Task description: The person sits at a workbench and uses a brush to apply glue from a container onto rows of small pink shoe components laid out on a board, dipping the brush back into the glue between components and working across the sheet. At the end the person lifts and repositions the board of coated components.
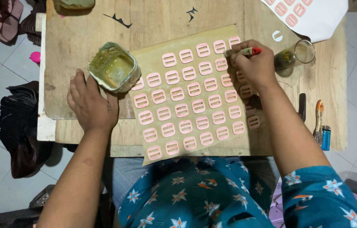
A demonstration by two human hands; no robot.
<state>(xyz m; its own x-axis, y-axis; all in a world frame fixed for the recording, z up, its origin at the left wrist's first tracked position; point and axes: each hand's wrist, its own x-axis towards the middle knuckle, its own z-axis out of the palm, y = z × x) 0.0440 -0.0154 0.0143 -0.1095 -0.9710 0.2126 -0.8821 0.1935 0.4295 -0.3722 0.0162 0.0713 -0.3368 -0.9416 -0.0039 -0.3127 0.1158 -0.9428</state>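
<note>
Item: right hand [255, 65]. We close our fingers round a small brush [246, 52] with a red handle end; its tip rests at the top right corner of the sheet [144, 59], on or just beside the pink pieces [189, 107] there. The grip is a pinch, firm by the look of it.

Item: left hand [90, 103]. We lay it flat on the board [85, 33], fingers spread, holding nothing, just beside the glue pot [114, 66] and touching or nearly touching its near side.

Item: pink pieces. Slotted rectangles in slanted rows across the tan sheet, which lies on the board between our hands. Several at the right sit under our right wrist and forearm.

Item: glue pot. Crusted, open, yellowish contents, standing on the sheet's left corner.

Item: surroundings. A glass [297, 55] stands just right of the brush hand; pliers [318, 120] and a blue lighter [326, 138] lie at the board's right edge.

Step, as we judge it: coating pieces with the brush, at the top right row. A further stroke calls for a small, steady tip movement onto one piece without smearing the sheet.
</note>
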